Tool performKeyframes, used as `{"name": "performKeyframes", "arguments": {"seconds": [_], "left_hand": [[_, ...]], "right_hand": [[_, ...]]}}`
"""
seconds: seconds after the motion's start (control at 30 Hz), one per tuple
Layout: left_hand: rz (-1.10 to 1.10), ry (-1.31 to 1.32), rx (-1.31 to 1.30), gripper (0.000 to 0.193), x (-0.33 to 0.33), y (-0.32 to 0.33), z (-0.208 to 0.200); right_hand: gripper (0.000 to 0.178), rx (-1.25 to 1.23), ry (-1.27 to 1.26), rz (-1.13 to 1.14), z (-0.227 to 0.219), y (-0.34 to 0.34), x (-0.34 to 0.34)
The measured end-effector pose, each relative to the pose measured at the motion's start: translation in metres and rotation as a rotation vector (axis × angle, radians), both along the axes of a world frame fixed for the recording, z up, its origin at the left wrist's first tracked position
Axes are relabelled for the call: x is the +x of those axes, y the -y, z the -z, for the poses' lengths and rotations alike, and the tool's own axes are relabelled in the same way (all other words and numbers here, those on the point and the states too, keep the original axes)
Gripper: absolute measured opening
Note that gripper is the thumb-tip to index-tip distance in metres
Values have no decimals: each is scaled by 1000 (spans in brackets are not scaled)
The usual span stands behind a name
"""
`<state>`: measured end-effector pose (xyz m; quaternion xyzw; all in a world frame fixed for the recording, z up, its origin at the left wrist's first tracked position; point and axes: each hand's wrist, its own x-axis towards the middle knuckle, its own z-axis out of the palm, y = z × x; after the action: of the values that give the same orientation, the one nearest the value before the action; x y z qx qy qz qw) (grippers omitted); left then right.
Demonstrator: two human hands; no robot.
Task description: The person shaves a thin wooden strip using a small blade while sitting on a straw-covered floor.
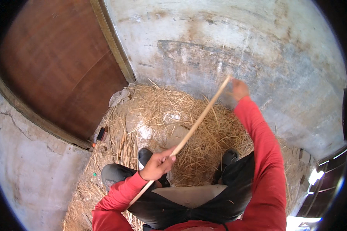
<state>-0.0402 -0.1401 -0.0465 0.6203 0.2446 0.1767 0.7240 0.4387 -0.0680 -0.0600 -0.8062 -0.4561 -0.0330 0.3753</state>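
A long, pale, straight stick (196, 123) runs slantwise across the view, from beside my left forearm up to the right. My left hand (158, 165) is closed round its lower part, above my left thigh. At the upper end is my right hand (240, 90), held far out in front of the wall. Its fingers are curled in close beside the stick's tip and partly blurred; whether they grip the tip or something thin cannot be made out. Loose straw (200, 150) covers the floor beneath the stick, around my dark shoes (230, 155).
A stained pale wall (258, 50) rises ahead. To the left is a reddish-brown door panel (61, 65) in a wooden frame (113, 42). A small dark object (101, 134) and a crumpled pale cloth or bag (120, 97) lie near the door. I sit low, knees apart.
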Motion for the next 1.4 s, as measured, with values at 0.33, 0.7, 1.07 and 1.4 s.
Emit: {"name": "performKeyframes", "arguments": {"seconds": [0.33, 0.7, 1.07, 1.4], "left_hand": [[-267, 94, 7, 49, -4, -27, -5], [-299, 112, 7, 50, 39, -36, -28], [-338, 193, -347, 52, 26, -32, -19], [-99, 129, -360, 53, -8, -6, -13]], "right_hand": [[59, -108, -139, -56, -10, 45, 43], [43, -187, -81, -891, -72, 70, -219], [50, -315, 100, -832, -40, 45, -226], [46, -346, -76, -332, -29, -11, -115]]}}
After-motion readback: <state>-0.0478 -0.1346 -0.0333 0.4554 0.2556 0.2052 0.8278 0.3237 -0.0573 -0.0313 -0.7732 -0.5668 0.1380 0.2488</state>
